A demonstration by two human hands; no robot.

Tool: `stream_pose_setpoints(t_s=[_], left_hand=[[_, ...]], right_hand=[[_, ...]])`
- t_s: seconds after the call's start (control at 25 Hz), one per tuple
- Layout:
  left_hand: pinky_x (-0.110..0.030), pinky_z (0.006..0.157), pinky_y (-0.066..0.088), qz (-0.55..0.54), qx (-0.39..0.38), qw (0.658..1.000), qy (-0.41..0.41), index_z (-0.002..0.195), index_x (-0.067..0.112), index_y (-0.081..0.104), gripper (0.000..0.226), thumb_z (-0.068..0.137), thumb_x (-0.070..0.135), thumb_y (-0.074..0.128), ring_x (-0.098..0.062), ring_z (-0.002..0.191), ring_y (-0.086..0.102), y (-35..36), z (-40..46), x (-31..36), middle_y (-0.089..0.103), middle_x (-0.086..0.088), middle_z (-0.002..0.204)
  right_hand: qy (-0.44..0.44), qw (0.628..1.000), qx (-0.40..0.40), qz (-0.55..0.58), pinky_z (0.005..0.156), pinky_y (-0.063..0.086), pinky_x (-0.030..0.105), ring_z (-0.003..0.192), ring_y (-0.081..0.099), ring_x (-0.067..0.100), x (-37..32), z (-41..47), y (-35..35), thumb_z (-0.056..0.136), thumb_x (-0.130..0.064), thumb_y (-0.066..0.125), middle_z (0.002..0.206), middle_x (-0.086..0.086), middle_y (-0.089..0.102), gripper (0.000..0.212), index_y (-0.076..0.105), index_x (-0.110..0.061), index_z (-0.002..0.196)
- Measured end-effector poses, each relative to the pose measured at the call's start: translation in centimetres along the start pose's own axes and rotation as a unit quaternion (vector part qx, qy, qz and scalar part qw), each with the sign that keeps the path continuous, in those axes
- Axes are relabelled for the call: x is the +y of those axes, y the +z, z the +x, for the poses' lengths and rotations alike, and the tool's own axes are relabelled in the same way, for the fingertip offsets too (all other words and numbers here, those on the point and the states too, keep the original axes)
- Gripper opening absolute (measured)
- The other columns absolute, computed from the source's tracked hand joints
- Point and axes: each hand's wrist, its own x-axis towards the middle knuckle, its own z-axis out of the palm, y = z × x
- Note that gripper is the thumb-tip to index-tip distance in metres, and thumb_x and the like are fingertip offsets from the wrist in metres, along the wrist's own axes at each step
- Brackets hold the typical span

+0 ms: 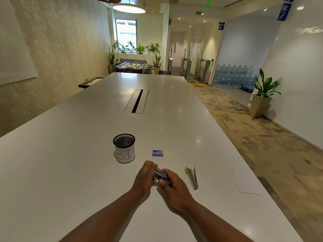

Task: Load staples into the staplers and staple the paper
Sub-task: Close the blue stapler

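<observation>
Your left hand (146,175) and right hand (172,185) meet low over the long white surface (87,154), both with fingers curled around a small blue-and-metal stapler (160,175) held between them. Just right of it lies a yellow-tipped metal stapler (192,177), hinged open. A small blue staple box (157,153) sits beyond your hands, beside a black mesh cup labelled "BIN" (124,148). A white paper sheet (245,183) rests far right.

Both forearms bare, no sleeves; left hand (145,177) & right hand (172,183) ungloved.
</observation>
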Motion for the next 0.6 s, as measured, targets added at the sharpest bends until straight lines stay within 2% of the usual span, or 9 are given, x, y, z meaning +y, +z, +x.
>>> stream_pose_setpoints(t_s=[0.08, 0.16, 0.28, 0.36, 0.44, 0.52, 0.6], left_hand=[[-0.037, 0.063, 0.037, 0.015, 0.011, 1.000, -0.002, 0.074, 0.018, 0.052, 0.014, 0.079, 0.031, 0.052, -0.022, 0.070, 0.047, -0.2, 0.1, -0.1, 0.051, -0.007, 0.075], [-0.034, 0.061, 0.039, 0.027, 0.010, 1.000, 0.001, 0.072, 0.017, 0.050, 0.013, 0.085, 0.021, 0.047, -0.018, 0.066, 0.047, -0.3, 0.0, -0.2, 0.049, -0.006, 0.073], [-0.033, 0.061, 0.040, 0.028, 0.006, 0.999, 0.016, 0.076, 0.014, 0.052, 0.016, 0.090, 0.014, 0.045, -0.017, 0.067, 0.047, -0.5, -0.2, -0.1, 0.050, -0.006, 0.074], [-0.037, 0.067, 0.041, 0.031, 0.000, 0.999, 0.029, 0.080, 0.009, 0.058, 0.024, 0.093, 0.026, 0.047, -0.022, 0.071, 0.050, -0.6, -0.3, -0.2, 0.054, -0.008, 0.075], [-0.038, 0.068, 0.044, 0.051, -0.013, 0.998, 0.026, 0.084, 0.001, 0.062, 0.047, 0.105, 0.040, 0.045, -0.024, 0.071, 0.055, -0.7, -0.2, -0.4, 0.058, -0.012, 0.075], [-0.037, 0.065, 0.045, 0.085, -0.016, 0.996, 0.033, 0.079, 0.004, 0.062, 0.054, 0.106, 0.047, 0.043, -0.023, 0.066, 0.056, -0.8, -0.1, -0.6, 0.059, -0.011, 0.070], [-0.041, 0.066, 0.045, 0.129, -0.002, 0.990, 0.055, 0.073, 0.011, 0.060, 0.048, 0.105, 0.044, 0.047, -0.021, 0.063, 0.055, -0.8, 0.0, -0.7, 0.058, -0.007, 0.065]], right_hand=[[0.001, 1.000, -0.014, -0.024, 0.074, 0.051, 0.037, 0.080, 0.060, 0.008, -0.1, 0.3, -0.1, 0.091, -0.055, 0.055, 0.089, -0.013, 0.067, 0.026, 0.059, -0.034, 0.106], [0.003, 0.996, -0.032, -0.084, 0.062, 0.042, 0.030, 0.065, 0.054, 0.008, -0.1, 0.6, -0.1, 0.087, -0.069, 0.049, 0.074, -0.012, 0.061, 0.039, 0.055, -0.032, 0.098], [-0.026, 0.983, -0.026, -0.182, 0.058, 0.039, 0.030, 0.060, 0.050, 0.009, 0.0, 0.7, 0.6, 0.087, -0.078, 0.033, 0.069, -0.012, 0.054, 0.050, 0.049, -0.031, 0.095], [-0.046, 0.975, 0.001, -0.218, 0.056, 0.038, 0.031, 0.057, 0.048, 0.009, 0.1, 0.4, 1.2, 0.090, -0.079, 0.025, 0.065, -0.013, 0.049, 0.048, 0.042, -0.034, 0.091], [-0.060, 0.968, 0.017, -0.241, 0.055, 0.034, 0.030, 0.055, 0.046, 0.010, 0.3, 0.1, 1.5, 0.093, -0.079, 0.020, 0.063, -0.013, 0.046, 0.046, 0.037, -0.036, 0.091], [-0.071, 0.964, 0.024, -0.254, 0.055, 0.034, 0.031, 0.055, 0.046, 0.012, 0.3, -0.1, 1.6, 0.095, -0.076, 0.019, 0.065, -0.012, 0.047, 0.046, 0.036, -0.033, 0.092], [-0.081, 0.961, 0.025, -0.263, 0.055, 0.038, 0.033, 0.055, 0.048, 0.015, 0.3, -0.1, 1.6, 0.099, -0.069, 0.020, 0.067, -0.011, 0.049, 0.046, 0.042, -0.028, 0.094]])
